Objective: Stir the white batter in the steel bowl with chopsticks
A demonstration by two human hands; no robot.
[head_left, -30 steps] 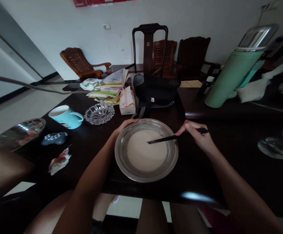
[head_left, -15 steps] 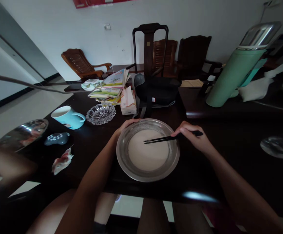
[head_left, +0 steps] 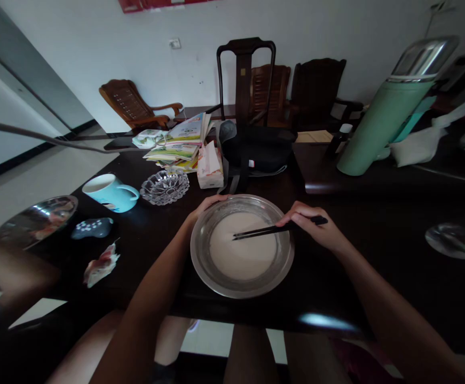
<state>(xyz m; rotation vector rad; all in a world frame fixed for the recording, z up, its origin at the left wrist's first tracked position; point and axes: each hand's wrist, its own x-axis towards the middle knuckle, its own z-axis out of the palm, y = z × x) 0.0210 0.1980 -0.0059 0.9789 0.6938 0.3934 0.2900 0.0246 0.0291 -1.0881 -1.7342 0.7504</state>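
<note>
My right hand (head_left: 307, 220) grips dark chopsticks (head_left: 260, 232), tips at pale mixture (head_left: 242, 262); my left hand (head_left: 209, 201) touches far-left rim of metal bowl (head_left: 201, 257), cannot tell if gripping; bowl near front edge of surface (head_left: 332, 277); stirring, I judge; next move calls for level sweep, bowl steadied.

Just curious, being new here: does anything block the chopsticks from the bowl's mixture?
Nothing visible: the right hand holds the chopsticks over the bowl, tips at the mixture; the left hand is at the bowl's far-left rim.
</note>
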